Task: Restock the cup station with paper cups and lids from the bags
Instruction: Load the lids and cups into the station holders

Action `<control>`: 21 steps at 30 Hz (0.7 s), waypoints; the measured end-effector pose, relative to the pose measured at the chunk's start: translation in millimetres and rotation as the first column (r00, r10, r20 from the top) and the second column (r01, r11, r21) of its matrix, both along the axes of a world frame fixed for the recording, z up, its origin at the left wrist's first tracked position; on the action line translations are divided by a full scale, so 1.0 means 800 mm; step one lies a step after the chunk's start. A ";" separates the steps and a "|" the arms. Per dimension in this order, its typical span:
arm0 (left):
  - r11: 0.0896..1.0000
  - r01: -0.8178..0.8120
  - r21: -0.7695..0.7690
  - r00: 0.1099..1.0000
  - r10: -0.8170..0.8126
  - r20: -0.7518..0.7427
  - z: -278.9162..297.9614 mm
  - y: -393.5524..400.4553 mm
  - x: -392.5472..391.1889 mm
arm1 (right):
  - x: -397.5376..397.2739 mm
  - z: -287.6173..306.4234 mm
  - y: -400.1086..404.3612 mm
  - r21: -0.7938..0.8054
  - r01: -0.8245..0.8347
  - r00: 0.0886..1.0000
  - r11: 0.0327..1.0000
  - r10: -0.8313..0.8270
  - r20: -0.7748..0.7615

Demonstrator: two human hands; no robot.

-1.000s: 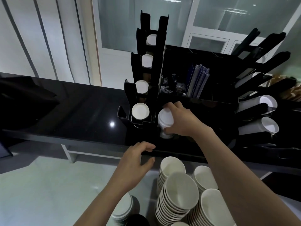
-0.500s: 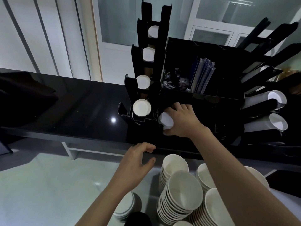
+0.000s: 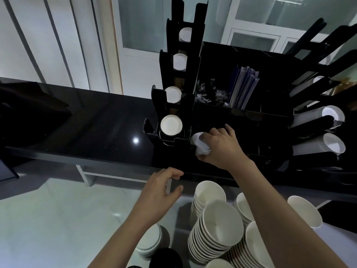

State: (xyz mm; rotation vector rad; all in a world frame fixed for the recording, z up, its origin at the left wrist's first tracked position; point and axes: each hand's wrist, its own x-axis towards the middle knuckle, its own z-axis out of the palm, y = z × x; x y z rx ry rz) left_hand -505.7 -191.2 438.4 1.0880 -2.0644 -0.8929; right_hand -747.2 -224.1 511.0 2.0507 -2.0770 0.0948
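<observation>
right hand (image 3: 220,147) grips white paper cup (image 3: 200,145) low at black cup station (image 3: 241,120), just right of the filled dispenser column; left hand (image 3: 161,192) loosely curled, holds nothing (cup stacks (image 3: 218,229) below)

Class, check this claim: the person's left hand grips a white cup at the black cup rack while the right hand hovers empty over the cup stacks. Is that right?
The hands are swapped. In the head view the right hand grips the white cup at the rack, while the left hand hovers empty beside the cup stacks.
</observation>
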 end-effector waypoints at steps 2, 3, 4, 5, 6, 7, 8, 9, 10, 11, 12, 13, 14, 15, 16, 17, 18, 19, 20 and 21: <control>1.000 0.000 0.004 1.000 0.000 -0.001 -0.001 0.001 0.000 | 0.000 -0.001 0.003 -0.003 0.001 1.000 1.000 -0.001 0.020; 1.000 0.000 0.002 1.000 0.000 0.001 -0.001 0.002 0.001 | 0.000 -0.001 0.005 -0.007 0.000 1.000 1.000 0.000 0.028; 1.000 0.002 -0.001 1.000 -0.002 0.004 -0.002 0.003 0.001 | 0.001 0.001 0.008 -0.015 0.000 0.999 1.000 0.001 0.040; 1.000 0.003 -0.003 1.000 -0.003 0.007 -0.003 0.005 0.001 | 0.002 0.002 0.011 -0.028 0.000 0.998 1.000 0.002 0.062; 1.000 0.004 -0.002 1.000 -0.004 0.006 -0.003 0.007 0.001 | 0.003 0.004 0.015 -0.043 0.001 0.996 0.999 0.003 0.093; 1.000 0.002 -0.002 1.000 -0.002 0.001 -0.003 0.008 0.002 | 0.005 0.006 0.018 -0.065 -0.001 0.992 0.998 0.009 0.128; 1.000 0.000 -0.002 1.000 0.000 -0.003 -0.002 0.010 0.002 | 0.007 0.007 0.023 -0.090 -0.004 0.987 0.996 0.018 0.163; 1.000 -0.002 -0.003 1.000 0.002 -0.005 -0.001 0.011 0.002 | 0.011 0.008 0.028 -0.113 -0.005 0.980 0.994 0.028 0.198; 1.000 -0.004 -0.007 1.000 0.004 -0.006 0.000 0.012 0.002 | 0.014 0.009 0.033 -0.131 -0.004 0.972 0.991 0.035 0.234; 1.000 -0.005 -0.012 1.000 0.005 -0.004 0.001 0.014 0.003 | 0.019 0.010 0.039 -0.148 -0.003 0.962 0.989 0.043 0.269; 1.000 -0.006 -0.015 1.000 0.006 -0.002 0.002 0.016 0.004 | 0.023 0.011 0.045 -0.162 -0.001 0.951 0.987 0.051 0.305; 1.000 -0.006 -0.017 1.000 0.006 0.000 0.002 0.018 0.005 | 0.028 0.011 0.051 -0.174 -0.001 0.939 0.985 0.060 0.338; 1.000 -0.004 -0.022 1.000 0.004 -0.001 0.003 0.020 0.006 | 0.033 0.011 0.058 -0.191 0.000 0.930 0.982 0.070 0.361; 1.000 -0.003 -0.026 1.000 0.003 -0.004 0.003 0.022 0.007 | 0.038 0.011 0.065 -0.215 0.001 0.923 0.977 0.082 0.377; 1.000 -0.002 -0.029 1.000 0.002 -0.007 0.004 0.024 0.009 | 0.044 0.011 0.072 -0.235 0.004 0.916 0.972 0.091 0.390; 1.000 -0.001 -0.031 1.000 0.000 -0.010 0.004 0.026 0.011 | 0.050 0.012 0.079 -0.248 0.007 0.910 0.969 0.097 0.403; 0.999 0.002 -0.036 1.000 -0.002 -0.015 0.004 0.028 0.014 | 0.057 0.013 0.085 -0.254 0.011 0.903 0.967 0.100 0.418; 0.999 0.005 -0.040 1.000 -0.005 -0.016 0.004 0.030 0.017 | 0.064 0.014 0.092 -0.255 0.016 0.895 0.967 0.100 0.435; 0.999 0.006 -0.043 1.000 -0.007 -0.015 0.003 0.032 0.020 | 0.072 0.015 0.098 -0.251 0.024 0.886 0.968 0.096 0.454; 0.999 0.006 -0.041 1.000 -0.006 -0.013 0.002 0.035 0.023 | 0.079 0.015 0.104 -0.245 0.031 0.878 0.969 0.091 0.470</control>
